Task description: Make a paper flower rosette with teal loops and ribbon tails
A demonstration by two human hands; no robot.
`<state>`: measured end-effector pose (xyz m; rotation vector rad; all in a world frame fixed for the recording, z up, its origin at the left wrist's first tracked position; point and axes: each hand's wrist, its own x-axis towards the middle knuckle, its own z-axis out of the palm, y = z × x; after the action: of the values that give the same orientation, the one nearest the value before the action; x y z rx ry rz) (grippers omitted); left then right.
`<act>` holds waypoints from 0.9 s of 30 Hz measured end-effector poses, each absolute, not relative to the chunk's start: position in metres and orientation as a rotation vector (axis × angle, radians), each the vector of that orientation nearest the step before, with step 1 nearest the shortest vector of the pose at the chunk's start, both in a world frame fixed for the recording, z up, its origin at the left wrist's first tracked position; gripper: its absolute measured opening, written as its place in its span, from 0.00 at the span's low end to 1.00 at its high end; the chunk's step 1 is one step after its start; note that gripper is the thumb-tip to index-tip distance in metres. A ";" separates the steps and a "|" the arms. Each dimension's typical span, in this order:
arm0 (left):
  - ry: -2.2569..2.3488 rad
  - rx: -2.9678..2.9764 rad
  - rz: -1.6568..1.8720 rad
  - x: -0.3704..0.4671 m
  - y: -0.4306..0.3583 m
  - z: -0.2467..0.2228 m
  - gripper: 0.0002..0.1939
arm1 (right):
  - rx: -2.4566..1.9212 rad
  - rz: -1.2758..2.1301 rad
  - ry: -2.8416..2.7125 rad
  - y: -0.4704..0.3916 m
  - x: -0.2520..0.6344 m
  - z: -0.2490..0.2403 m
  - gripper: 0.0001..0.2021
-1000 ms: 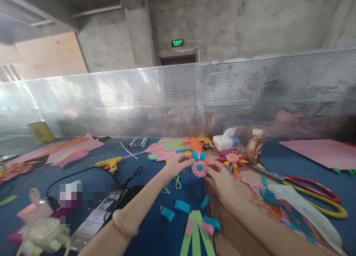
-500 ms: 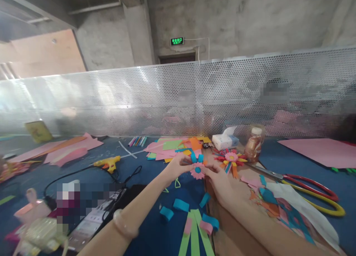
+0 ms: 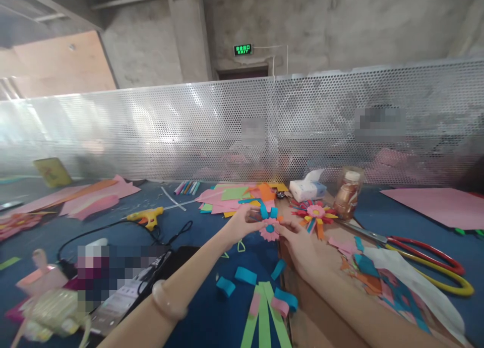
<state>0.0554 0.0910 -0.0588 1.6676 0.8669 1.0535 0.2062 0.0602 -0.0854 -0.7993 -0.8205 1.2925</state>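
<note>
Between both hands, above the blue table, is a pink paper flower (image 3: 269, 229) with a blue centre. Blue paper loops (image 3: 269, 213) stick up just behind it. My left hand (image 3: 244, 224) pinches the flower's left side, and my right hand (image 3: 294, 237) has its fingers closed at the right edge. Below them lie blue paper loops (image 3: 245, 275) and green paper strips (image 3: 264, 312) with pink pieces on them. A finished-looking paper flower with red, yellow and orange strips (image 3: 315, 213) rests beyond my right hand.
To the left lie a yellow glue gun (image 3: 147, 217) with its cord and a phone (image 3: 124, 297). Scissors (image 3: 423, 257), paper scraps (image 3: 389, 292), a brown bottle (image 3: 346, 196) and a tissue pack (image 3: 307, 189) stand or lie right. A perforated metal screen (image 3: 170, 136) borders the far edge.
The view has shifted slightly. Both hands stay at the pink flower with almost the same grip, and the things on the table have not visibly moved.
</note>
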 end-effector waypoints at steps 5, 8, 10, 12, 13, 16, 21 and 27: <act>0.838 1.681 1.060 0.054 0.092 -0.057 0.30 | -0.790 1.290 -0.828 0.060 0.206 -0.086 0.12; 0.832 1.701 1.054 0.054 0.089 -0.053 0.26 | -0.799 1.285 -0.843 0.061 0.207 -0.088 0.12; 0.844 1.710 1.057 0.054 0.088 -0.052 0.23 | -0.805 1.280 -0.852 0.062 0.207 -0.089 0.12; 0.864 1.713 1.057 0.053 0.087 -0.051 0.21 | -0.808 1.280 -0.858 0.061 0.207 -0.090 0.12; 0.872 1.713 1.053 0.053 0.087 -0.051 0.20 | -0.808 1.284 -0.862 0.061 0.207 -0.089 0.12; 0.888 1.716 1.031 0.052 0.087 -0.050 0.18 | -0.806 1.293 -0.876 0.060 0.207 -0.089 0.12; 0.899 1.729 0.999 0.051 0.085 -0.047 0.16 | -0.804 1.267 -0.897 0.062 0.208 -0.093 0.12; 0.911 1.667 1.024 0.053 0.087 -0.049 0.18 | -0.835 1.206 -0.940 0.066 0.210 -0.098 0.12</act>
<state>0.0526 0.0870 -0.0487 1.6672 0.9112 1.0236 0.2098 0.0657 -0.0981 -0.8353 -0.9400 1.2061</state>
